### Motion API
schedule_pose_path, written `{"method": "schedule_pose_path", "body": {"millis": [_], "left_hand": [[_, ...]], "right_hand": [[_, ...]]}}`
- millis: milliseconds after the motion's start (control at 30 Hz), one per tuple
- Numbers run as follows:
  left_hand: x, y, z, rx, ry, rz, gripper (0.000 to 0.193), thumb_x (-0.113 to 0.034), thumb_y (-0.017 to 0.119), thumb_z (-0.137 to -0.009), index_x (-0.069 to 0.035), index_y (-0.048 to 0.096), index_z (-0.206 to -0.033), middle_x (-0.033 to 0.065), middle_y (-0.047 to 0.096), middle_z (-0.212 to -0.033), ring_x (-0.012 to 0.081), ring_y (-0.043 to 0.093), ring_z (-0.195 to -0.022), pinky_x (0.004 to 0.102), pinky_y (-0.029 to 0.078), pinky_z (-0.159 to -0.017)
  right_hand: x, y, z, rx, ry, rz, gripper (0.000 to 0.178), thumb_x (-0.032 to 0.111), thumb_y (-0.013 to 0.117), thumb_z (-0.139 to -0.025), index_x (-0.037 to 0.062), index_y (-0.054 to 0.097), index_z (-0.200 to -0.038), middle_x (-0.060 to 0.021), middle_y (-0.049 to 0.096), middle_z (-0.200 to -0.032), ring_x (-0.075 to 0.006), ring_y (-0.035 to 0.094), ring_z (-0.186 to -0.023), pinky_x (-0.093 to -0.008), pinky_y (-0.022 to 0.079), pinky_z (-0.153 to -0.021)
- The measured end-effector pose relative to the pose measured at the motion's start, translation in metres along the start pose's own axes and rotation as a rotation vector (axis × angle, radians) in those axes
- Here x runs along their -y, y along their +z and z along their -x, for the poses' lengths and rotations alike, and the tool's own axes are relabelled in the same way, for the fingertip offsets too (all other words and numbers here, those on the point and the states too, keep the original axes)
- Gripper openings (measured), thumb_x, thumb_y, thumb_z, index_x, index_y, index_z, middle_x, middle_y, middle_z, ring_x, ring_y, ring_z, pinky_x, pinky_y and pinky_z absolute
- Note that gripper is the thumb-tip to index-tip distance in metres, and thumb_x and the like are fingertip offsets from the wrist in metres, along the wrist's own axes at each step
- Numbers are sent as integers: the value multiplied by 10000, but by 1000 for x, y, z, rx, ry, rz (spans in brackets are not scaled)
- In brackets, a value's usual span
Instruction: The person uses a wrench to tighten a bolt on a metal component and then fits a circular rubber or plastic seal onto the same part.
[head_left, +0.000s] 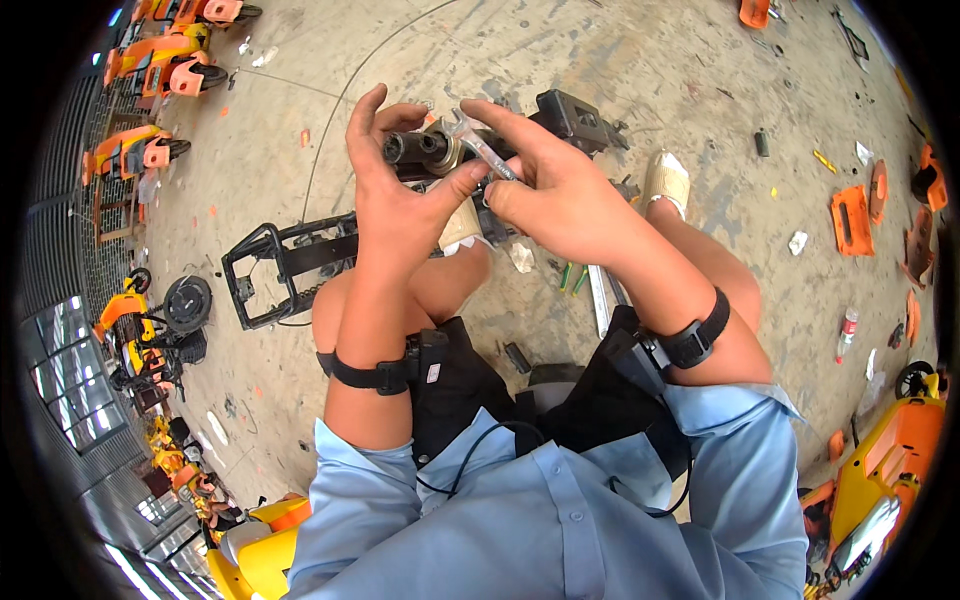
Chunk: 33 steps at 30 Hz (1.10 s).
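A dark metal tube [405, 150] with a ring-shaped nut [447, 152] around it lies in front of me, part of a black vehicle frame. My right hand [560, 185] grips a silver open-end wrench [482, 147] between thumb and fingers, its jaw end pointing up and left over the nut. Whether the jaw touches the nut I cannot tell. Around the tube's end, my left hand [390, 200] is open, index finger raised and thumb reaching toward the nut and wrench. Some left fingertips are hidden behind the tube.
A black frame section [290, 255] extends left; a black box-shaped part [575, 120] sits right of the tube. Green-handled pliers [573, 278] and a long metal tool [600, 300] lie between my legs. Orange panels [853, 222] and a bottle [848, 335] are at right, yellow-orange scooters [160, 58] at left.
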<state>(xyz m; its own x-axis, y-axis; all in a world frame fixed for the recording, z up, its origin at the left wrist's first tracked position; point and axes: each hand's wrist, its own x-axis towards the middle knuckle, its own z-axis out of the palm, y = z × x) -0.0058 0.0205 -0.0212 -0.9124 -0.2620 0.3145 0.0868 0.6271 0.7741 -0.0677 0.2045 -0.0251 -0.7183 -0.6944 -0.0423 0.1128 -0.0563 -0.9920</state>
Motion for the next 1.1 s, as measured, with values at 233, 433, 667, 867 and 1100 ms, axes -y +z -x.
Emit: {"method": "schedule_pose_path", "body": {"millis": [233,433,667,867,1100], "left_hand": [[2,-1,0,9,-8,-33,1081,-158,928,-748,-73,247,-1584,151,569,-1329,265,563,-1235,379,531,-1004],[10,-34,1,114,-24,-186,1111,-148,898,-770,-102,191,-1626,188,499,-1475,316,496,-1377,460,426,-1130],[7,-19,5,70,-68,38,1244,-264,968,-687,-83,174,-1628,215,430,-1527,341,456,-1407,468,385,-1161],[0,-29,-1,-33,-75,-174,1166,-189,960,-675,-75,259,-1600,180,512,-1457,328,517,-1344,478,393,-1152],[-6,-26,8,83,-12,-156,1221,-169,949,-686,-94,180,-1631,217,395,-1536,369,444,-1396,480,403,-1146]], "right_hand": [[12,2,-12,54,53,155,734,30,569,-839,65,461,-1564,-7,607,-781,-73,538,-679,-279,464,-606],[10,-19,-1,16,1,212,573,131,632,-866,37,590,-1430,-167,704,-901,-243,684,-774,-365,542,-734],[12,-3,-6,49,58,117,689,128,631,-868,19,477,-1531,-126,688,-920,-175,638,-778,-323,533,-734],[13,-14,-11,113,103,10,649,90,599,-865,21,510,-1504,-55,639,-839,-112,580,-703,-287,479,-632],[17,-8,-6,-23,52,-31,646,89,594,-903,47,478,-1538,30,540,-684,-40,494,-554,-224,374,-482]]}}
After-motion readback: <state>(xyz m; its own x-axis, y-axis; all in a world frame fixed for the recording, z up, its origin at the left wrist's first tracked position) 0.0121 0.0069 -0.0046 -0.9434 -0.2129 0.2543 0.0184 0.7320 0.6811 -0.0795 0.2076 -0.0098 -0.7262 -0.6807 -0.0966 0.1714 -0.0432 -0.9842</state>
